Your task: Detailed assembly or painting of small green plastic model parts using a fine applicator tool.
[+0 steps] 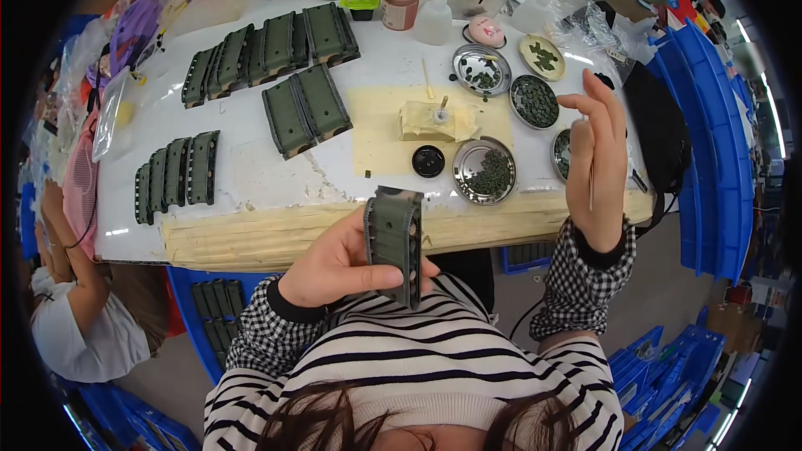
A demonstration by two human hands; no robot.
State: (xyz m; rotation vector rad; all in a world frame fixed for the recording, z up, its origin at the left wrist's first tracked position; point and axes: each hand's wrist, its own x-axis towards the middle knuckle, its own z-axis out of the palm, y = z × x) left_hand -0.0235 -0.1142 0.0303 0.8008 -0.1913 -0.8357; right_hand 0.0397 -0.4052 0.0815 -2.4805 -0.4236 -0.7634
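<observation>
By table edge (pixel 251 236), green piece (pixel 388 238) gripped, gap between hands (pixel 334 266) (pixel 597 169)

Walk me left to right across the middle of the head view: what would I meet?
Pink mesh → four small green parts → left hand holding a green part → front dish of green bits → right hand → blue bin.

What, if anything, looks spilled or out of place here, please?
A green bit lies loose at the lower left corner of the yellow sheet, and another just left of the upper left metal dish. That looks odd, as most bits sit in dishes. The green piece in the left hand shows no clear damage.
</observation>
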